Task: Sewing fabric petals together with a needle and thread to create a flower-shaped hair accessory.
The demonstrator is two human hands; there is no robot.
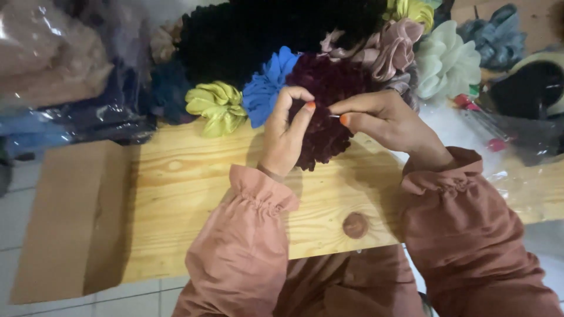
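Dark maroon ruffled fabric scrunchie (pixel 322 138), resting on pale pine board table (pixel 194 199), just in front of heap of other scrunchies. Left hand (pixel 285 135) curled against its left side, thumb and forefinger bent into a loose ring, tips close together but slightly apart, thumb pad touching maroon fabric. Right hand (pixel 385 120) pressed to its right side, thumb and forefinger pinched tight on a thin pale sliver (pixel 333 116), likely a needle or pin, too small to tell for sure. Orange-painted nails on both thumbs. Gathered rust-pink sleeves (pixel 247 235) on both arms.

Just left of maroon piece: bright blue pleated fabric scrunchie (pixel 265 88), touching it, then yellow-green satin scrunchie (pixel 217 105). Behind: large black knitted fabric mass (pixel 258 32). Upper right: dusty pink satin scrunchie (pixel 393 47), cream ruffled scrunchie (pixel 447 61), grey-blue scrunchie (pixel 499 32), yellow satin scrunchie (pixel 411 10) at top edge.

Clear plastic bag (pixel 50 56) at upper left, holding beige fabric; contents otherwise blurred. Flat brown cardboard sheet (pixel 70 223) lying beside table's left end, over tiled floor (pixel 14 199).
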